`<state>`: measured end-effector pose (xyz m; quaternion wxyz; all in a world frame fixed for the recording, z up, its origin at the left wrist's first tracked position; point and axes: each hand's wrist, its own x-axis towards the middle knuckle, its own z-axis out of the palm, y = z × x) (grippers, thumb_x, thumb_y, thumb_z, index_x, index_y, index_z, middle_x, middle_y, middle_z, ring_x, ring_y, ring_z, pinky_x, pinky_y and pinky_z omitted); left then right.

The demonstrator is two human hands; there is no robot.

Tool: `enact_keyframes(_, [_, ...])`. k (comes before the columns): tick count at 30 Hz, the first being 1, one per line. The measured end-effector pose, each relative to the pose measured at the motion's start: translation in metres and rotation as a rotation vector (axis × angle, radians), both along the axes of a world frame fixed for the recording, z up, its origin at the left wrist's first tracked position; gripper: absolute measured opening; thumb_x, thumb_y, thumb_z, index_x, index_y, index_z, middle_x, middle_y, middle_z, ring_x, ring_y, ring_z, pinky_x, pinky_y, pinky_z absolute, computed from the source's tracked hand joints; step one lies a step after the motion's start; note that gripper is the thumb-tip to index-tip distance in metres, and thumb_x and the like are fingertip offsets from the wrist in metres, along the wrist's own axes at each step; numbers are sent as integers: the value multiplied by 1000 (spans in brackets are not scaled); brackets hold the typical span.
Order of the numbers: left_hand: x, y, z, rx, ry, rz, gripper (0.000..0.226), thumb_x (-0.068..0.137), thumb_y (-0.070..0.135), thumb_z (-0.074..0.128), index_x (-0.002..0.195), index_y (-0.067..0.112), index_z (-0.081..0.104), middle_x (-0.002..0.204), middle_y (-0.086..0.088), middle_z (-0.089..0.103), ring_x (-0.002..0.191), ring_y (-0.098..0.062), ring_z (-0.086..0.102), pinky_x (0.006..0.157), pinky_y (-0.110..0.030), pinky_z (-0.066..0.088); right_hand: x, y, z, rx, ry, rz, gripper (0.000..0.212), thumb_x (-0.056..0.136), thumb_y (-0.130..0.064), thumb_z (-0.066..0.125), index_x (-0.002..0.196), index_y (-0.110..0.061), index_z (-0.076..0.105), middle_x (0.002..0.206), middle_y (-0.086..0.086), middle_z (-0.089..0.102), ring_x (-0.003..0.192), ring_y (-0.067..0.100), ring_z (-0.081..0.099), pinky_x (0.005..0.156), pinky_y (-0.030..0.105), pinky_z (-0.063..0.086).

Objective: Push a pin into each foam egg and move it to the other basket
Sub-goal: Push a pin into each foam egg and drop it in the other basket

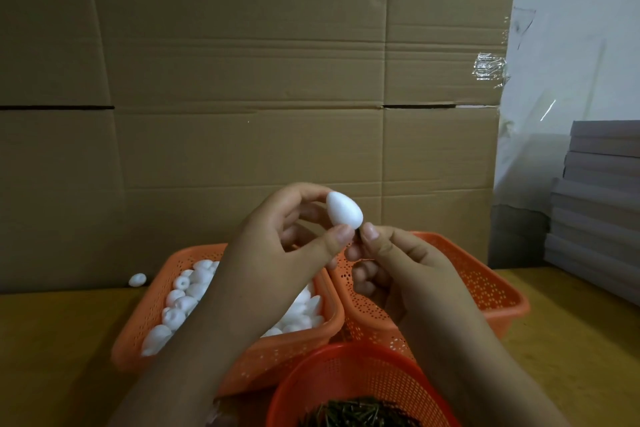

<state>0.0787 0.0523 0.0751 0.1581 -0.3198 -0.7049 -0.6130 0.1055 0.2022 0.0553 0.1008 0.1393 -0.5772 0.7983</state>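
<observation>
The left hand (277,239) is raised above the baskets with its fingers curled around a white, smooth, egg-shaped foam piece (344,210). The thumb tip presses the egg's lower, broad end; the other fingers wrap behind it. The egg's narrow end points up and to the left. Its surface shows no marks.

The right hand (391,263) sits just beside the left, thumb and forefinger pinched together at the egg's lower end. A short dark sliver shows between the fingertips and the foam; whether it is a pin cannot be told. The remaining fingers are curled into the palm.

Below the left hand, an orange perforated plastic basket (145,333) holds many white foam eggs. Touching it on the right is a second orange perforated basket (485,288). Nearest the onlooker, a round orange mesh basket (346,371) holds a heap of dark pins (360,412). One stray foam egg (137,279) lies on the yellow table (52,340) against the cardboard wall (242,80).
</observation>
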Motion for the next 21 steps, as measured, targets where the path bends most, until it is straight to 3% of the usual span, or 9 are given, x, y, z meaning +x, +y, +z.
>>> enact_keyframes(5, [-2, 1, -2, 5, -29, 29, 37, 70, 42, 67, 106, 32, 66, 95, 7, 73, 82, -8, 70, 66, -16, 51, -2, -2, 0, -58, -36, 146, 19, 78, -27, 63, 82, -10, 71, 75, 1, 67, 61, 6, 59, 60, 17, 53])
enact_keyframes(12, [-3, 4, -4, -17, -146, -52, 27, 70, 38, 66, 90, 22, 75, 83, 0, 75, 79, -5, 70, 66, -12, 50, -7, -4, -6, -189, -130, 215, 22, 80, -23, 64, 93, -7, 71, 77, 3, 67, 66, 8, 61, 64, 19, 54])
enact_keyframes(17, [2, 4, -1, 140, -318, -137, 26, 70, 23, 68, 89, 5, 74, 76, -6, 73, 67, -7, 70, 55, -13, 51, -5, -3, -5, 23, -73, 69, 26, 82, -26, 62, 89, -4, 73, 80, 7, 71, 68, 10, 63, 66, 19, 54])
enact_keyframes(21, [1, 3, -1, 66, -278, 18, 11, 81, 21, 70, 87, 13, 75, 72, 3, 73, 65, 0, 67, 57, -11, 49, -4, -1, -4, 278, 57, -224, 19, 90, -17, 58, 82, -13, 75, 73, 6, 71, 64, 9, 64, 65, 20, 54])
